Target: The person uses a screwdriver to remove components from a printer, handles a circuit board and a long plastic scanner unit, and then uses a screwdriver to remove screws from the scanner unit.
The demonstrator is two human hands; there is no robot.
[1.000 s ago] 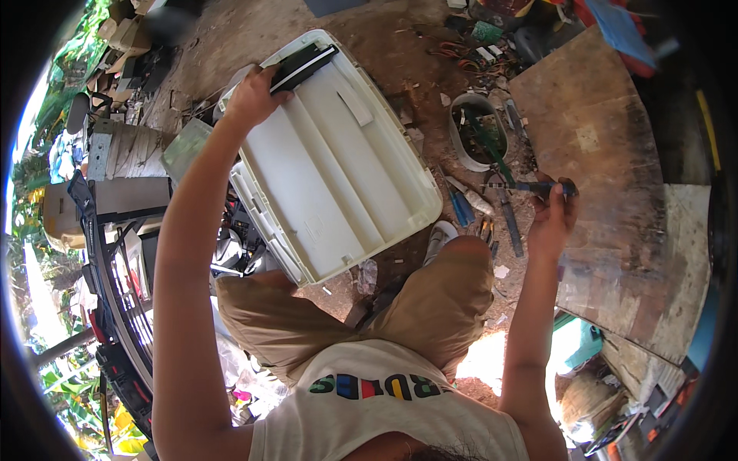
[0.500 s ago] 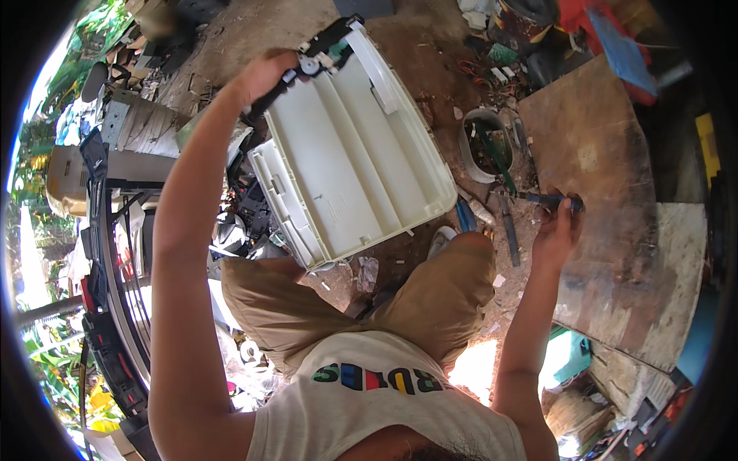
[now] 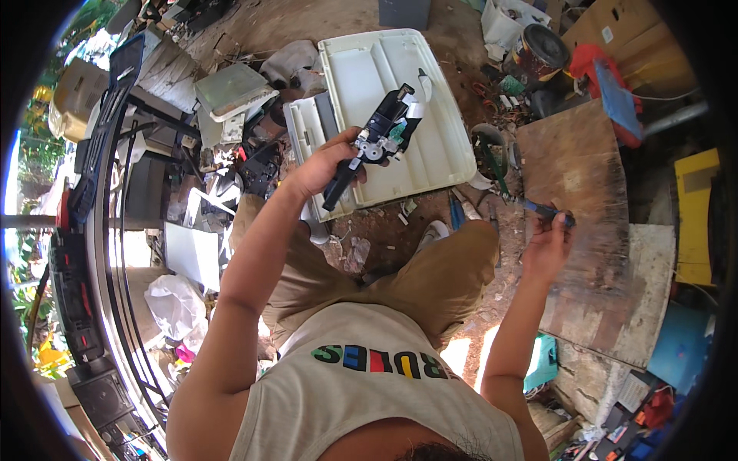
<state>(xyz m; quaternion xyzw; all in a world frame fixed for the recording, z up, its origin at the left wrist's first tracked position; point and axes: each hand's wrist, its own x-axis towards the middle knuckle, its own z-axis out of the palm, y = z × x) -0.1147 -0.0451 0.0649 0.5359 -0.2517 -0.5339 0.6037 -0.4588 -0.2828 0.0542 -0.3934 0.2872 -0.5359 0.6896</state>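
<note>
My left hand (image 3: 327, 165) is closed on a long black plastic mechanism (image 3: 377, 131) with a grey gear, a bit of green circuit board and a curved white piece at its far end. It holds this tilted over the cream plastic panel (image 3: 442, 142), a large ribbed tray-like cover on the ground in front of my knees. Off to the right, my right hand (image 3: 547, 250) grips the dark blue handle of a screwdriver (image 3: 555, 213), its shaft pointing left. A narrow part of the panel is hidden behind the mechanism and my left hand.
A brown wooden board (image 3: 576, 165) lies to the right, beside a round container (image 3: 490, 146) with a green item in it. Blue-handled pliers (image 3: 457, 213) rest by my right knee. Scrap parts and a black metal frame (image 3: 108, 223) crowd the left.
My left hand has come nearer and to the right, bringing the mechanism away from the panel's far edge. The right hand keeps the screwdriver and has moved slightly toward me.
</note>
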